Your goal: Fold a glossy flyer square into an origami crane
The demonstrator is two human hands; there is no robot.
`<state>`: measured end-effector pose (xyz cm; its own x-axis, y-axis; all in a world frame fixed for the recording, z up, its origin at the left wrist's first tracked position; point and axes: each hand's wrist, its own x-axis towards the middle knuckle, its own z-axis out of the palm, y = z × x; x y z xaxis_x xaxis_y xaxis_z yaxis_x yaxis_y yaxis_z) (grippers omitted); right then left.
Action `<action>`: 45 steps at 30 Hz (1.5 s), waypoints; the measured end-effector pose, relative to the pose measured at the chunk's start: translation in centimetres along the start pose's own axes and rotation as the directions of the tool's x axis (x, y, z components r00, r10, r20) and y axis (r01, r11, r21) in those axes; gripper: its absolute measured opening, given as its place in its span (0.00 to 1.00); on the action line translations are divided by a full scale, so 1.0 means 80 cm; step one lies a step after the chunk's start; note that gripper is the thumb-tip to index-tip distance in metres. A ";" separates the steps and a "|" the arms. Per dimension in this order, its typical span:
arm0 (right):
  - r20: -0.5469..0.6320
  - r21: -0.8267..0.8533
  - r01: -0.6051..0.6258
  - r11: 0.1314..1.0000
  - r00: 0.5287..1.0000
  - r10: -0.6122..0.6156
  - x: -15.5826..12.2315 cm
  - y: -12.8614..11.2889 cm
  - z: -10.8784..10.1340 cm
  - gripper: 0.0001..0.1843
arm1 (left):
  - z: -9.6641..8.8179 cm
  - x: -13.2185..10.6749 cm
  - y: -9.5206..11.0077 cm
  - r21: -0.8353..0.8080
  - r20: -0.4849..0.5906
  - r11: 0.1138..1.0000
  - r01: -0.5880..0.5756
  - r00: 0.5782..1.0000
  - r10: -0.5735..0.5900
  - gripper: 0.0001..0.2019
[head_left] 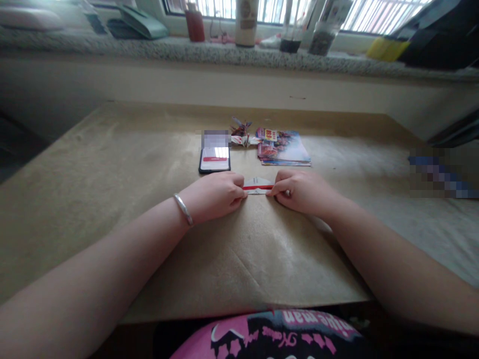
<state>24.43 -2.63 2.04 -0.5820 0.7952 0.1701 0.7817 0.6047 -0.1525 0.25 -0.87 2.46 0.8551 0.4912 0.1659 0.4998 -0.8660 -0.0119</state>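
Observation:
A small folded piece of paper (pixel 257 182), pale with a red stripe, lies on the table between my two hands. My left hand (pixel 222 194), with a silver bangle at the wrist, pinches its left end. At the right end, the closed fingers of my right hand (pixel 299 192) press on the paper. Both hands rest low on the tabletop, and the fingertips cover the ends of the paper. Just beyond my left hand lies a phone (pixel 215 160) with its screen lit. Past my right hand sits a stack of colourful printed sheets (pixel 288 147).
Folded paper pieces (pixel 243 132) lie between phone and stack. The brown table (pixel 149 144) ends at a wall under a granite sill (pixel 209 55). On the sill stand a red-brown bottle (pixel 194 22), jars and a yellow item (pixel 388 49). A blurred blue item (pixel 441 174) is at right.

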 end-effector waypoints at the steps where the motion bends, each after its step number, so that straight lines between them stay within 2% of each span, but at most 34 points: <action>1: -0.001 0.002 -0.001 1.000 1.000 0.001 -0.001 0.001 0.000 0.12 | 0.000 0.000 -0.001 -0.007 -0.004 1.000 -0.004 1.000 0.004 0.13; 11: 0.058 0.004 -0.025 1.000 0.998 0.025 -0.002 0.006 -0.009 0.13 | -0.005 -0.002 -0.004 -0.028 0.040 1.000 -0.012 0.999 0.013 0.11; 20: 0.065 0.055 -0.019 0.998 0.998 0.015 -0.005 0.008 -0.013 0.13 | 0.000 -0.004 -0.011 -0.114 -0.029 0.993 -0.039 0.999 0.036 0.12; 22: 0.039 0.101 -0.029 0.994 0.999 0.025 -0.004 0.008 -0.011 0.12 | 0.001 -0.004 -0.008 -0.097 -0.051 0.995 -0.026 0.998 0.021 0.11; 26: -0.125 0.231 -0.067 0.971 0.987 0.098 0.000 0.005 -0.002 0.10 | 0.002 -0.002 0.002 -0.019 -0.071 1.000 0.016 0.997 -0.017 0.11; 28: -0.173 0.244 -0.075 0.967 0.978 0.120 0.002 0.004 0.004 0.11 | 0.003 -0.001 0.006 0.010 -0.076 0.999 0.033 0.997 -0.032 0.11; 33: -0.117 0.215 -0.018 0.977 0.992 0.044 0.007 0.005 0.018 0.13 | 0.006 -0.001 0.012 0.073 -0.100 0.997 0.012 0.995 -0.005 0.14; 39: -0.097 0.242 -0.104 0.965 0.987 0.131 0.009 0.002 0.018 0.11 | 0.005 0.002 0.021 0.079 -0.070 0.996 0.043 0.997 -0.037 0.13; 45: -0.040 0.292 -0.164 0.942 0.982 0.183 0.009 -0.011 0.013 0.09 | 0.006 0.002 0.019 0.055 -0.104 0.996 0.068 0.993 -0.062 0.13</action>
<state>23.09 -2.58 1.29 -0.4193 0.8902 0.1782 0.7665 0.4524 -0.4558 1.21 -2.09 1.98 0.8036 0.5313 0.2682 0.5633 -0.8244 -0.0547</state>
